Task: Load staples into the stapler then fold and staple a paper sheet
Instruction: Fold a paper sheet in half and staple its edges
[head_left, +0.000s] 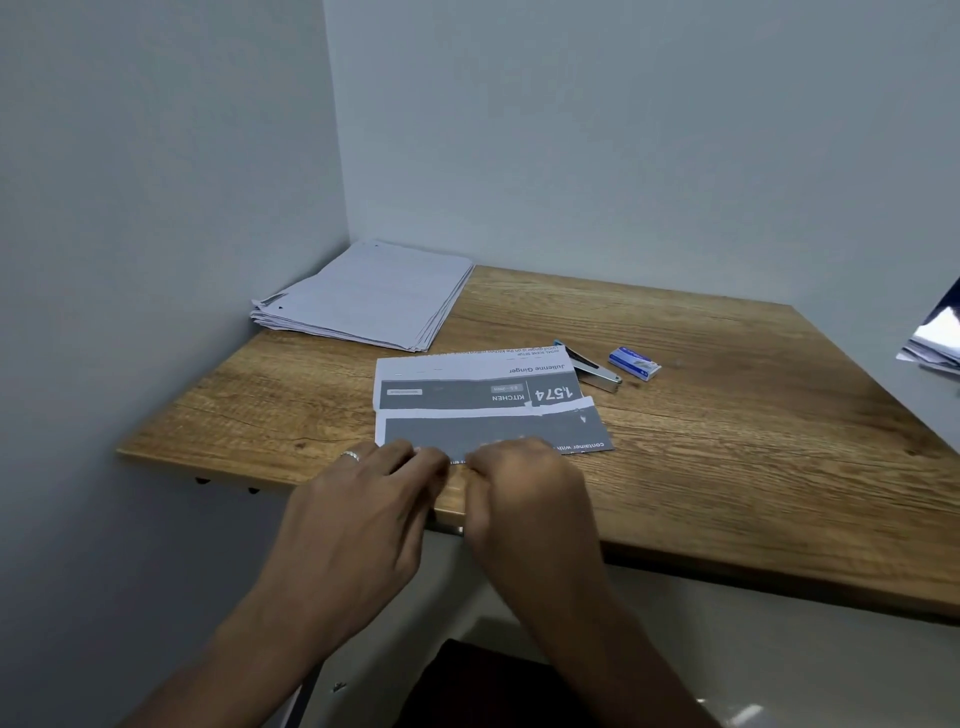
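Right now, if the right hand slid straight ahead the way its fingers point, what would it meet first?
The right hand already rests on the folded paper sheet. Straight ahead, it would probably cross the sheet's torn upper flap; the stapler lies farther right, likely missed.

A brown wood-grain bench (727, 467) stands pushed into the corner of two pale grey-blue walls (623, 130). A thick stack of white punched paper sheets (363, 296) lies at the bench's far left corner, touching the walls. At the right edge of view, some glossy white papers (935, 338) poke in, too cut off to tell more. Below the bench a dark seat (493, 686) shows.
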